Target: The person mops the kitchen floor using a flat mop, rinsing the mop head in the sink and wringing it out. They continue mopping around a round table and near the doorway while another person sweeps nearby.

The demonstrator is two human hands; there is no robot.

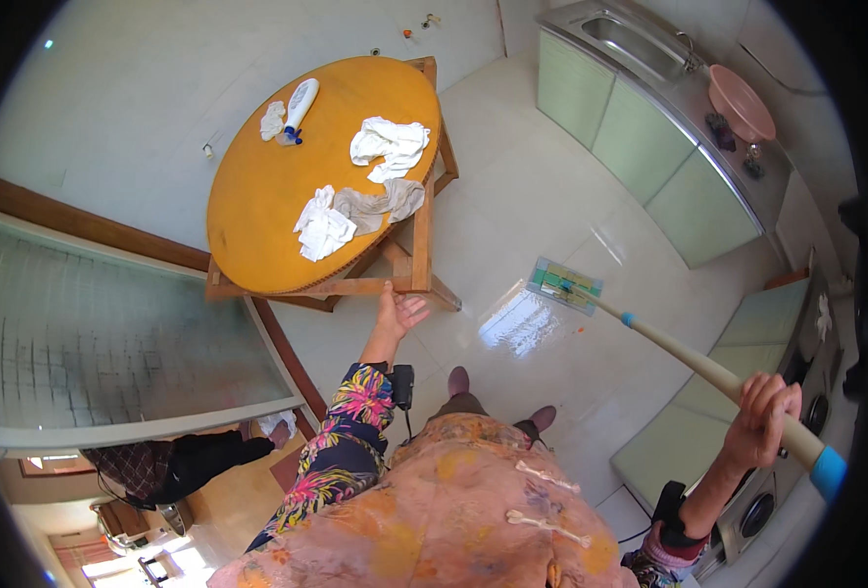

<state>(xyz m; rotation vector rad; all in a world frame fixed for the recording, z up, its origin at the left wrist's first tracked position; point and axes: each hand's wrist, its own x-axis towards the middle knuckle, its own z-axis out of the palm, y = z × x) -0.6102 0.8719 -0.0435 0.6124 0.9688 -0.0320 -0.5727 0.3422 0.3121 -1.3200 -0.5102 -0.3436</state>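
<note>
1. Gripping the long beige-shafted floor mop with blue collars [698, 363]: right hand [762, 419], fingers curled fully round the upper shaft, just short of the thick blue end sleeve [826, 472]; closed hold
2. Mop position: shaft slants from the right hand forward and leftward to the flat, rectangular grey-green mop head [564, 284], which lies on the pale, glossy tiled floor [649, 284]
3. Reason for grip (judged): the high hold uses the shaft's length, so the head rests on the floor well ahead of the feet without much stooping
4. Left hand [399, 312]: open, fingers extended, nothing held; at the near corner of the brown wooden frame [422, 245]; contact cannot be told; possibly put out to steady the body
5. Round orange-yellow tabletop [257, 216], on that frame: carries two crumpled white cloths [390, 142], a crumpled grey cloth [380, 204] against the nearer one, a small white cloth [273, 120] and a white bottle with a blue cap [301, 103]; probably put there to stay off the floor
6. Bright patch beside the mop head: wetness or reflected light, cannot tell
</note>
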